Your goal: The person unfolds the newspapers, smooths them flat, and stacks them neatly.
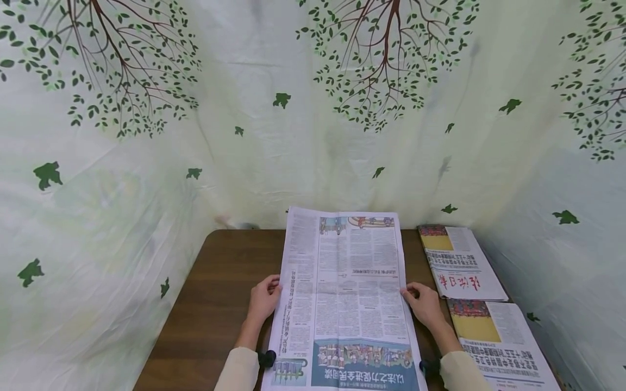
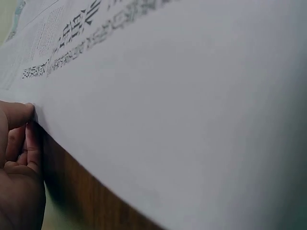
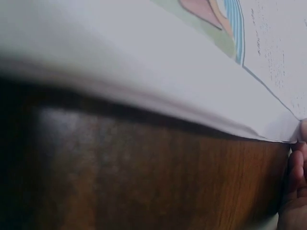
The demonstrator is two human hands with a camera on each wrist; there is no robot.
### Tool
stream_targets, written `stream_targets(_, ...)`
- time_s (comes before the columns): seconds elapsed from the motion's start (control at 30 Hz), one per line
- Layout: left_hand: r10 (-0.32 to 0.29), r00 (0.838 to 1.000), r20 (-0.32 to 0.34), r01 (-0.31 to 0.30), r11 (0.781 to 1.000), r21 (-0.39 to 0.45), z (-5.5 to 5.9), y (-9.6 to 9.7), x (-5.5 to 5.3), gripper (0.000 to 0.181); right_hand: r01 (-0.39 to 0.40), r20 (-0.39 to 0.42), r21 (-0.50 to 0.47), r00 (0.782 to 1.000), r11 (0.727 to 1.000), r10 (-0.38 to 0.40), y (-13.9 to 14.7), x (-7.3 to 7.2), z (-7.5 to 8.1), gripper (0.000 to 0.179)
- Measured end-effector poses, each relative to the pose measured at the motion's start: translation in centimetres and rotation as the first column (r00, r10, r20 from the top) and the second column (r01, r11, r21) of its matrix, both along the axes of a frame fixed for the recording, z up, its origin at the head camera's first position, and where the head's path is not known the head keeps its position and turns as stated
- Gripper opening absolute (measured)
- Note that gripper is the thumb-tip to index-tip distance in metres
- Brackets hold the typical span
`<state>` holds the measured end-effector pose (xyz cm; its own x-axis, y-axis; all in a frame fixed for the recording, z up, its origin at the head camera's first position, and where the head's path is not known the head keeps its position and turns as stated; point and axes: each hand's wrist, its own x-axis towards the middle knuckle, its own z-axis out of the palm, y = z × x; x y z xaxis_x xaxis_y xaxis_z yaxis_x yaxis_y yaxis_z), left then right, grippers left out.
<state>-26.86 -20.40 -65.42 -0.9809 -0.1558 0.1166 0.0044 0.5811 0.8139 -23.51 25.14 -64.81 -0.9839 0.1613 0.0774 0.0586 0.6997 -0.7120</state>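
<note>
A newspaper [image 1: 359, 304] lies spread lengthwise over the table, its print upside down in the head view and its far end raised a little at the back edge. My left hand [image 1: 264, 296] pinches its left edge between thumb and fingers; in the left wrist view the newspaper [image 2: 144, 115] slopes up from that hand [image 2: 19, 153]. On the opposite edge my right hand [image 1: 424, 305] pinches the paper at about the same height. Seen from the right wrist, the sheet's edge stands clear of the wood, with the right hand [image 3: 297, 182] at the frame's side.
Two folded newspapers lie at the table's right side, one farther back [image 1: 464, 266] and one nearer [image 1: 504, 342]. Brown wooden table [image 1: 210, 293] shows left of the spread paper. A pale curtain [image 1: 264, 163] printed with trees and leaves hangs behind and on both sides.
</note>
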Motion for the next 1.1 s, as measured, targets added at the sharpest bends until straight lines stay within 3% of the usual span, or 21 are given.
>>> stream_targets(0.33,-0.033,0.999,-0.017,0.033,0.999,0.029,-0.3,-0.1,0.1,0.041,0.016,0.032,-0.008,0.999,1.000,-0.016,-0.2,-0.1,-0.2,0.021)
stream_targets(0.47,-0.063,0.997,-0.048,0.064,0.998,0.003,-0.5,-0.2,0.1,0.040,0.024,0.050,-0.033,0.998,0.999,-0.022,-0.2,0.0,-0.3,0.026)
stream_targets(0.77,-0.141,0.989,-0.042,0.137,0.986,-0.096,-0.4,-0.3,0.2,0.031,0.021,0.040,-0.011,0.999,1.000,-0.020,-0.5,-0.3,0.2,0.030)
stream_targets(0.87,-0.190,0.981,-0.029,0.185,0.975,-0.121,-0.4,-0.2,0.4,0.041,0.040,0.062,-0.016,0.997,0.999,-0.039,-0.8,-0.4,0.3,0.030)
stream_targets(1.0,-0.257,0.966,0.021,0.257,0.953,-0.161,-0.3,-0.2,0.6,0.069,0.074,0.084,-0.021,0.994,0.997,-0.072,-1.0,-0.6,0.4,0.030)
stream_targets(1.1,-0.271,0.960,0.075,0.280,0.944,-0.173,-0.3,-0.2,0.7,0.084,0.084,0.106,-0.027,0.991,0.996,-0.081,-1.0,-0.5,0.5,0.033)
